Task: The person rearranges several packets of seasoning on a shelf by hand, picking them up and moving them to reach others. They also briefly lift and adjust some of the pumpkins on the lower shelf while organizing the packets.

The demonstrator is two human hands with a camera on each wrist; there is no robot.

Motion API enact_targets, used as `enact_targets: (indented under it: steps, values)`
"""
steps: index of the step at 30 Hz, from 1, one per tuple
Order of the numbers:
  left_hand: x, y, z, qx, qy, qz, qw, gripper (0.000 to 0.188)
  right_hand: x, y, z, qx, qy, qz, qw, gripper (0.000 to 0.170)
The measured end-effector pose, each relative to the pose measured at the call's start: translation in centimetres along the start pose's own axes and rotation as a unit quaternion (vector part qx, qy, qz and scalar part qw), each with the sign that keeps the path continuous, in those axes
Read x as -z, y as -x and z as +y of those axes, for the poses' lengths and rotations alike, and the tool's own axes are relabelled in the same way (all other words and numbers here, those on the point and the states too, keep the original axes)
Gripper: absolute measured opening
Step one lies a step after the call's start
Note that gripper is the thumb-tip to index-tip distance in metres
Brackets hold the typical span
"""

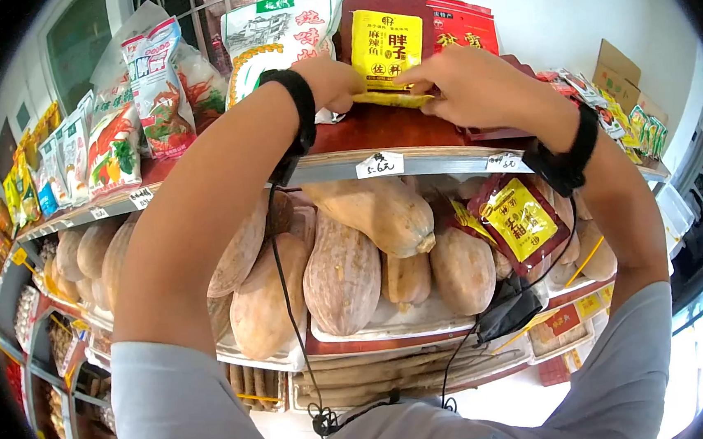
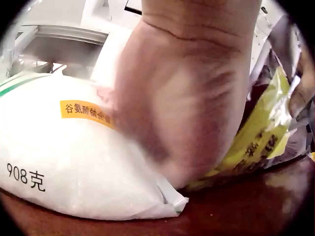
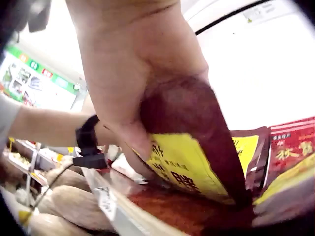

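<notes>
packet (image 3: 189, 160) in right fingers (image 3: 135, 139), bag (image 2: 74, 152) alongside, pumpkins (image 1: 342, 282) below

This seems to be a grocery shop: handwritten price labels (image 1: 379, 165) are on the shelf edge (image 1: 446, 163), packaged foods (image 1: 158, 94) stand above, and squashes (image 1: 342, 282) lie on trays (image 1: 393, 331) below.

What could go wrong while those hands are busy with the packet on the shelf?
The held packet in the right fingers could tip the standing packet behind it. The left hand is close beside the white bag, so a nudge might shift it. Below, the lower packet lies tilted on the squashes; a bump could perhaps send it sliding.
</notes>
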State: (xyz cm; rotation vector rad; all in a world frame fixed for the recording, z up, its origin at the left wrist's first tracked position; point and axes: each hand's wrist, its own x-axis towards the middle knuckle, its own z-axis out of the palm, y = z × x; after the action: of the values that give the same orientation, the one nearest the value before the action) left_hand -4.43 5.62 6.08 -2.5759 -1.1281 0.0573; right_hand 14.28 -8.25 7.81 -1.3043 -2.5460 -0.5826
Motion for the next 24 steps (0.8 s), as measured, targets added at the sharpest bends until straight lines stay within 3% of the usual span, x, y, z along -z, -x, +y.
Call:
enact_targets:
  steps: [2,4,6,8,10,12,13,15,16,18,20,21,23,24]
  values:
    - [-0.2,-0.9,0.4,-0.047,-0.100,-0.057,0.992,0.039,-1.4,2.0,0.1,0.020,0.022,-0.022,0.999,0.040]
    - [-0.4,-0.9,0.5,-0.031,-0.100,-0.056,0.993,0.036,-2.7,3.0,-0.1,0.044,0.046,-0.045,0.997,0.042]
    - [0.2,0.1,0.5,-0.022,-0.062,-0.033,0.997,0.039,-3.6,3.3,-0.3,0.008,0.049,-0.042,0.998,0.041]
    - [1.7,0.6,0.0,-0.082,-0.011,-0.056,0.995,0.046,-3.3,2.7,0.5,0.021,0.050,0.003,0.999,0.038]
    - [3.3,2.8,-1.4,-0.169,0.047,0.034,0.984,0.051,-2.3,1.3,1.6,-0.039,0.080,-0.005,0.996,0.039]
    - [6.5,6.1,0.3,-0.059,0.133,0.020,0.989,0.046,-1.7,0.3,2.7,-0.032,0.101,0.009,0.994,0.040]
    - [7.5,7.7,1.2,-0.060,0.129,0.016,0.990,0.046,-1.5,-0.3,2.9,-0.041,0.118,0.026,0.992,0.040]
    - [8.5,10.1,2.8,0.108,-0.009,0.158,0.981,0.034,-1.6,-2.0,4.2,-0.050,0.132,0.044,0.989,0.039]
    - [8.1,10.3,3.4,0.107,-0.010,0.155,0.982,0.034,-2.1,-3.2,5.5,-0.053,0.147,0.062,0.986,0.038]
    - [7.2,9.9,4.7,-0.006,0.023,0.225,0.974,0.029,-1.7,-5.9,7.5,-0.067,0.165,0.044,0.983,0.034]
    - [4.1,6.1,5.1,-0.122,0.096,0.208,0.966,0.022,-1.4,-8.0,9.2,-0.103,0.149,0.053,0.982,0.037]
    - [2.9,4.6,5.5,-0.135,0.113,0.166,0.970,0.024,-1.6,-8.9,10.1,-0.102,0.148,0.052,0.982,0.037]
    - [0.4,1.1,5.9,-0.055,0.073,0.114,0.989,0.033,-2.8,-10.1,11.6,-0.118,0.105,0.065,0.985,0.036]
    - [-0.9,-0.5,5.3,-0.054,0.073,0.114,0.989,0.033,-3.5,-10.2,12.0,-0.117,0.105,0.065,0.985,0.036]
